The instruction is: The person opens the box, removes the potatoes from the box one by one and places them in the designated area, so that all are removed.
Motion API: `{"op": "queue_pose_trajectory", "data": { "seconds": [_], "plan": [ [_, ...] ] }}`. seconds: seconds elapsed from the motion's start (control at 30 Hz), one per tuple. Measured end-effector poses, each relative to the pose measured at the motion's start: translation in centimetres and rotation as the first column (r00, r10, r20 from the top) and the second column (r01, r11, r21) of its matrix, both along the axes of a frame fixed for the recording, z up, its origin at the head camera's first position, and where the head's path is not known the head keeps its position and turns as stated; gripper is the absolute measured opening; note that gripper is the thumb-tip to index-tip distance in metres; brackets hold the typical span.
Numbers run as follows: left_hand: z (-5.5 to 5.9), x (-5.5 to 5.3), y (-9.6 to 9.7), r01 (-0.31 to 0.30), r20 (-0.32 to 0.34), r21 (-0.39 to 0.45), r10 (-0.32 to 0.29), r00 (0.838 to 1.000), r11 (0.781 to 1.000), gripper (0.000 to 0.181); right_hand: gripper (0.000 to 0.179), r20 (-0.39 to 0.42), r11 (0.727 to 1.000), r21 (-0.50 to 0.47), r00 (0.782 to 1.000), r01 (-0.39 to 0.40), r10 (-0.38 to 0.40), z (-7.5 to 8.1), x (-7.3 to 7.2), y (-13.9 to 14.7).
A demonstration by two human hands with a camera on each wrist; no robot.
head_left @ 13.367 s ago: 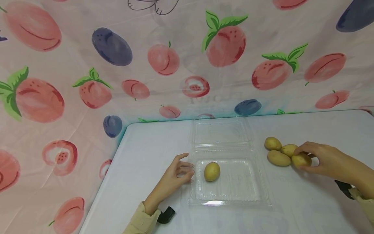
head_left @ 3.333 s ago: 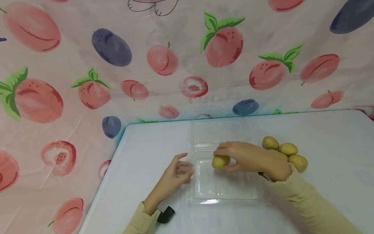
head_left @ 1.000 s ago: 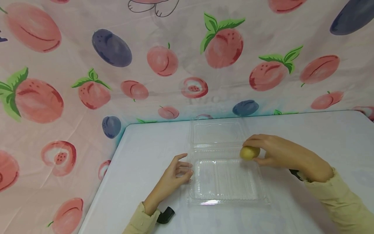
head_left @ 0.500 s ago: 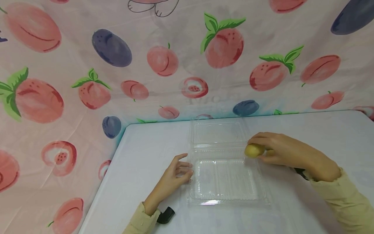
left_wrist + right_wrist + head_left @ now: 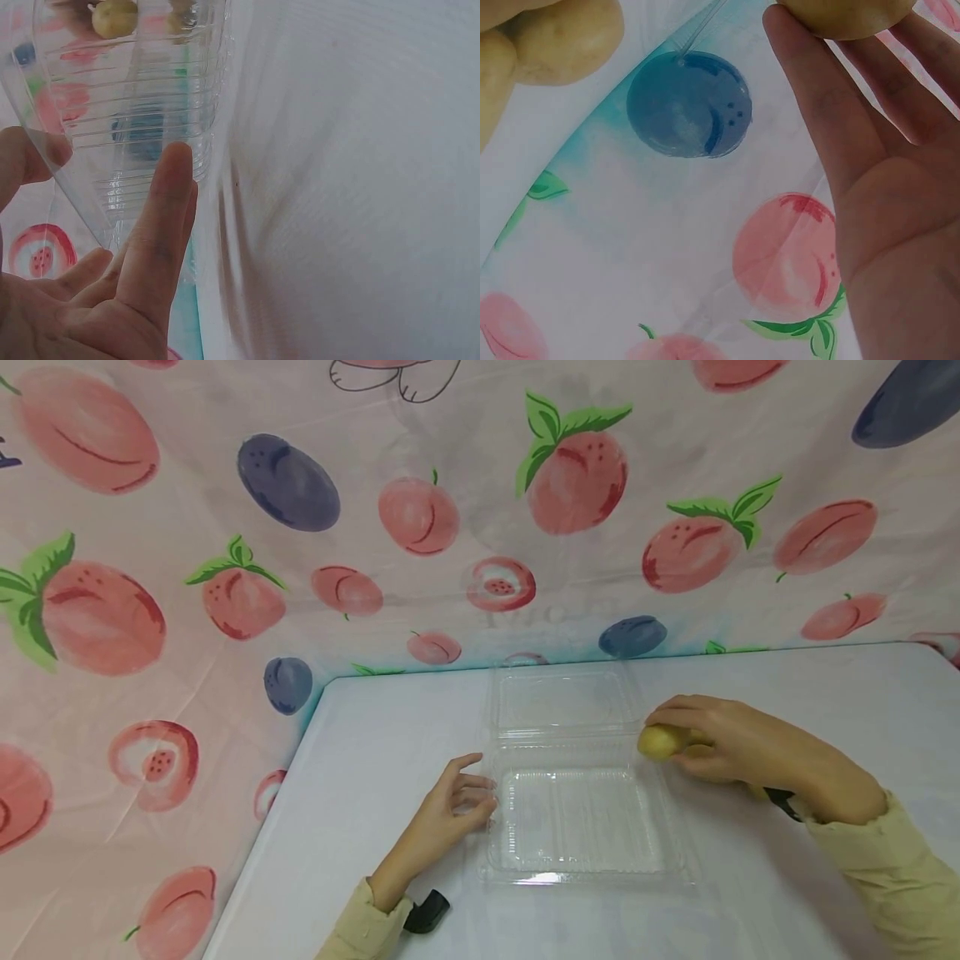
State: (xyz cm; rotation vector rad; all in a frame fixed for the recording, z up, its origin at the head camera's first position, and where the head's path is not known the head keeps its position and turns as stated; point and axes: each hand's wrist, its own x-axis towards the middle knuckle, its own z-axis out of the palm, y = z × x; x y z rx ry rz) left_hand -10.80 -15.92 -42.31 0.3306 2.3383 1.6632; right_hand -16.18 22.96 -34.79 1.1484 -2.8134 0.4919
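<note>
My right hand [image 5: 723, 739] holds a potato [image 5: 662, 742] between thumb and fingers, just past the right edge of the clear plastic clamshell container [image 5: 570, 870]. In the right wrist view the held potato [image 5: 847, 15] shows at the top, against the fingertips. The container lies with its lid [image 5: 562, 697] folded back towards the wall, and its base holds no potato. At the container's left rim is my left hand [image 5: 453, 802], touching it with relaxed fingers. Seen from the left wrist, a long straight finger [image 5: 157, 225] lies against the ribbed plastic side, thumb near the rim.
More potatoes [image 5: 570, 41] lie on the white-covered table [image 5: 847, 710], mostly hidden behind my right hand in the head view. A fruit-printed cloth [image 5: 450, 443] hangs along the table's back and left side. Black wrist mounts [image 5: 427, 912] sit below both wrists.
A potato lay inside the container at first. My right hand gripped it there, then carried it right, over the container's edge. During the last second it drifted slightly further right. My left hand stayed put.
</note>
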Motion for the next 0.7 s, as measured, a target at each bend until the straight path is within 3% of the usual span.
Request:
{"op": "queue_pose_trajectory", "data": {
  "seconds": [0.33,0.7],
  "plan": [
    [-0.03,0.04,-0.02,0.004,-0.001,0.012,-0.004,1.0,1.0,0.068,0.041,-0.064,1.0,-0.025,0.998,-0.015,0.013,-0.35,-0.17,0.64],
    [-0.1,0.01,-0.09,0.007,0.003,0.017,-0.007,1.0,1.0,0.069,0.037,-0.014,0.999,0.001,0.999,0.035,-0.035,-0.14,-0.07,1.05]
  ]
}}
